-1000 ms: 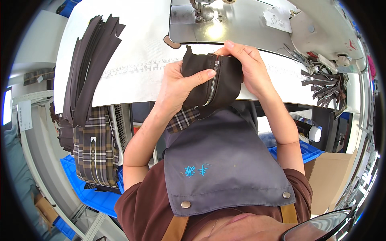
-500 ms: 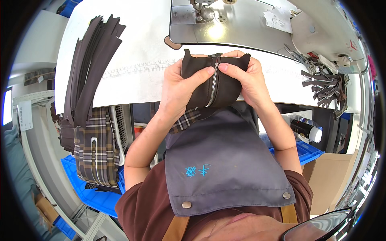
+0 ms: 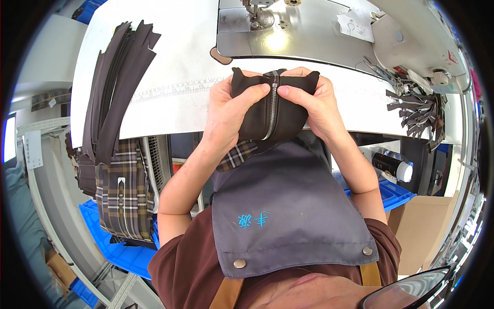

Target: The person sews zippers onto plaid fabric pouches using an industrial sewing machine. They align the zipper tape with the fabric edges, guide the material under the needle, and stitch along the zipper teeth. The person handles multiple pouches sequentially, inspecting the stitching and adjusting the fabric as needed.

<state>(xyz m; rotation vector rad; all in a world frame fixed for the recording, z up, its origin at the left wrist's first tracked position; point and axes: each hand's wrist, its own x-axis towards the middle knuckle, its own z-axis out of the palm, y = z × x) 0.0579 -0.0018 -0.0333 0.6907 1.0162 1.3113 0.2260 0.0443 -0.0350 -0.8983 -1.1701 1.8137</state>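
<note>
A dark brown fabric piece (image 3: 252, 116) with a silver metal zipper (image 3: 272, 110) down its middle is held up at the table's front edge. My left hand (image 3: 231, 100) grips its left side, thumb pressed near the zipper's top end. My right hand (image 3: 311, 98) grips the right side, its thumb close on the other side of the zipper. Both sets of fingers curl behind the fabric and are mostly hidden. Below the dark cloth hangs a plaid part (image 3: 237, 155), resting near my grey apron (image 3: 288, 206).
Ahead stands a sewing machine with a metal bed (image 3: 303, 38). Long dark fabric strips (image 3: 116, 82) lie on the white table's left. Plaid pieces (image 3: 123, 195) stack over a blue bin (image 3: 121, 257). Short zipper pieces (image 3: 419, 113) and scissors (image 3: 381, 72) lie at right.
The fabric's upper edge has dipped slightly and its top left corner has shifted a little left. Both hands keep their grip, the thumbs moving slightly with it.
</note>
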